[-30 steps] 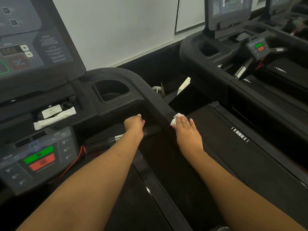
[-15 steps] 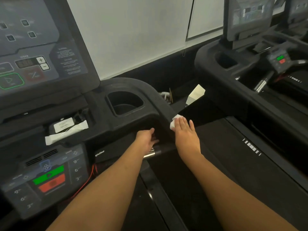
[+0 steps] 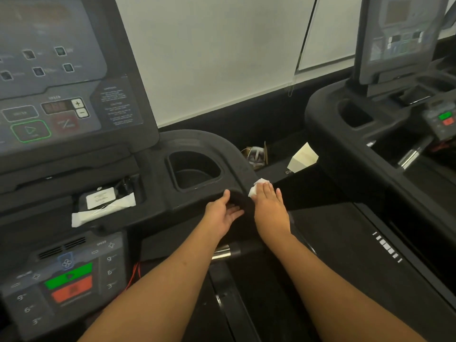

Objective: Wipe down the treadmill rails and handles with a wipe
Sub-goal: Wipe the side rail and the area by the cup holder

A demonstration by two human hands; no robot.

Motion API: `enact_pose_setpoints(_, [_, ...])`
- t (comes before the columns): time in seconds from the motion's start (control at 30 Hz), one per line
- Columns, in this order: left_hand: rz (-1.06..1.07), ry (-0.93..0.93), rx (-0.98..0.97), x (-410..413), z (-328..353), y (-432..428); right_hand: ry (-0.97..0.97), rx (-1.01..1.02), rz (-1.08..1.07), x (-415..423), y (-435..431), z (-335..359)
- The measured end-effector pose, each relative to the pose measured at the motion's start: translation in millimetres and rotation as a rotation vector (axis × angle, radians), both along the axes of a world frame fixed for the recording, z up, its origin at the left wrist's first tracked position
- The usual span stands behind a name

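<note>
The black right side rail [image 3: 240, 166] of the treadmill curves round from the console toward me. A white wipe [image 3: 256, 187] lies pressed flat against this rail under the fingers of my right hand [image 3: 271, 212]. My left hand [image 3: 222, 214] is just left of it, fingers spread, thumb up against the rail's inner edge, holding nothing. Below both hands a short handle [image 3: 228, 251] with a chrome section sticks out from the console base.
A cup holder [image 3: 195, 172] is sunk into the console beside the rail. A tray holds a wipes packet [image 3: 102, 206]. The control panel [image 3: 66, 282] with green and red buttons is lower left. A second treadmill [image 3: 375, 134] stands to the right, with a white box [image 3: 304, 157] on the floor between.
My left hand let go of the lower handle and rose to the rail's inner edge, opening. My right hand slid the wipe forward along the rail. The view moved closer to the console.
</note>
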State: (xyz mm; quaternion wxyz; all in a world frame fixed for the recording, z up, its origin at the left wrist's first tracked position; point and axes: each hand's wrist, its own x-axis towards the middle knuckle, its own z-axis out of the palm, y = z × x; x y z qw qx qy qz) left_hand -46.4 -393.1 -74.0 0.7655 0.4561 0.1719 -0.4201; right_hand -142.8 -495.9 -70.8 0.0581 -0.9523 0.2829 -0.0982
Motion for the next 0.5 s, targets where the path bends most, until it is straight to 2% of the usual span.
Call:
enact_pose_setpoints(0.17, [0.043, 0.108, -0.029, 8.7, -0.4, 15.1, 0.039, -0.007, 0.091, 56.6, -4.5, 12.3])
enact_pose_setpoints(0.3, [0.09, 0.204, 0.11, 22.8, -2.1, 37.3, 0.064, -0.054, 0.194, 68.3, -7.4, 12.7])
enact_pose_setpoints(0.43, [0.152, 0.261, 0.155, 25.6, -0.3, 56.0, 0.012, -0.078, 0.105, 70.6, -0.4, 10.4])
enact_pose_setpoints(0.5, [0.201, 0.27, 0.15, 24.9, 0.1, 61.9, 0.036, -0.077, 0.157, 73.2, 19.0, 9.2])
